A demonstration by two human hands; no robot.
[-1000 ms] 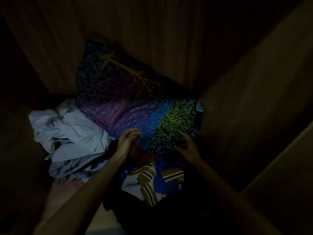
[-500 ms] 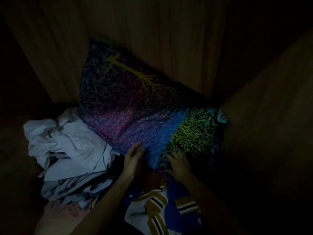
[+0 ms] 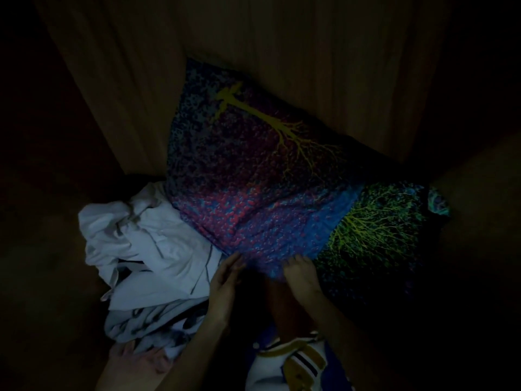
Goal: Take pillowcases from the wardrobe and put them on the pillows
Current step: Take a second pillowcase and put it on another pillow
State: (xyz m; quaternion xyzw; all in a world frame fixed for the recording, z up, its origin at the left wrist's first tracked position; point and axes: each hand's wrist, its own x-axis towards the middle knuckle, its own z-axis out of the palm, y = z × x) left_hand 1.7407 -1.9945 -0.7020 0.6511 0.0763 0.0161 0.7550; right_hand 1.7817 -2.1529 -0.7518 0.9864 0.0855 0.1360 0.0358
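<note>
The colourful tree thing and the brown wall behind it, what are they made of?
The colourful tree thing looks like soft printed cloth, matte: it wrinkles and sags. The brown wall looks like wood or wood-look board, going by its long grain lines; the dim light leaves that unsure.

no readable text, label or number shows on anything here.

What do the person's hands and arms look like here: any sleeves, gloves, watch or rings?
Both forearms are bare as far as the frame shows, with no sleeve in view. The left hand and right hand wear no gloves. No watch, bracelet or ring can be made out, though the wardrobe is so dark that small items could be missed.
</note>
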